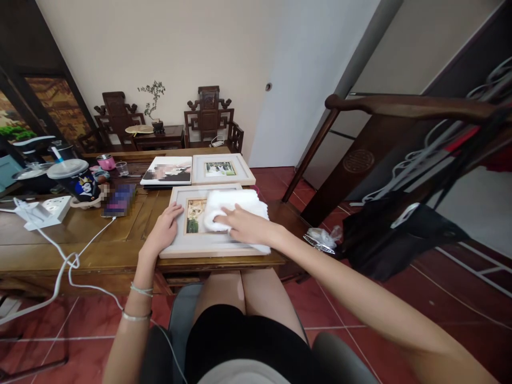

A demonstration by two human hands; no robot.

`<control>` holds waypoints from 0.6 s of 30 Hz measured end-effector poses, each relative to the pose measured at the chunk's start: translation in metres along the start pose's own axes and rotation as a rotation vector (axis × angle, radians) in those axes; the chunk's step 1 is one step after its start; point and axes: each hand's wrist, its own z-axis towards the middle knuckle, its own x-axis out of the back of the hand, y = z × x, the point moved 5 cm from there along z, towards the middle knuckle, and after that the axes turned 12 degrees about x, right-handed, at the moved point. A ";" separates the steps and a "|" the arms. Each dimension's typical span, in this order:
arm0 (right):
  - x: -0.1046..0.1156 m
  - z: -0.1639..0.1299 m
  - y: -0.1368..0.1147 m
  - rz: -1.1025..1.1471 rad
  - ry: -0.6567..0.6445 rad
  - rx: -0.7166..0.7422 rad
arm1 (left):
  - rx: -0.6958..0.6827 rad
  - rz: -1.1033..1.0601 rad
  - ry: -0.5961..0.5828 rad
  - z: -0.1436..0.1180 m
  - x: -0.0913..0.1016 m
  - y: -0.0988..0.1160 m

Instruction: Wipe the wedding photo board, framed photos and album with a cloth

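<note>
White cloth [236, 205] sits under the right hand [244, 224], grip closed down on it, fingers pressing the cloth onto the glass of a pale wooden picture frame [200, 246]. Cloth covers the frame's right half and hangs just past its right edge. Left hand [165, 228] lies flat on the frame's left border, grip open, fingers spread, holding nothing, just bearing on the wood. Frame lies flat at the near edge of the brown wooden bench [80, 234], its front rim about flush with the bench edge, its right side near the bench's right end.

Outward: two more pictures beyond it, a framed one [222, 169] and an unframed print [167, 170], side by side, just apart from the near frame. Left of the frame is bare bench, then a white cable [72, 256] looping over the front edge, a white power strip [40, 210], a dark lidded cup [78, 178]. Right of the bench: red floor tiles, a dark wooden chair [384, 154] draped with cables and black fabric, close by. Carved chairs stand against the far wall.
</note>
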 end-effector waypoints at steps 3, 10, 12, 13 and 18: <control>0.013 -0.024 -0.031 0.106 -0.108 0.069 | 0.000 0.010 0.000 0.000 0.000 0.000; 0.003 -0.023 -0.035 0.143 0.017 0.088 | -0.013 0.010 0.010 -0.001 -0.001 -0.002; -0.007 -0.011 -0.014 0.088 0.081 0.072 | -0.012 0.007 0.011 -0.001 0.000 -0.002; -0.011 -0.004 -0.002 0.043 0.108 0.052 | -0.011 0.008 0.010 -0.001 0.000 -0.002; -0.016 0.024 0.057 -0.107 0.211 -0.097 | -0.015 0.027 -0.007 0.000 0.000 -0.001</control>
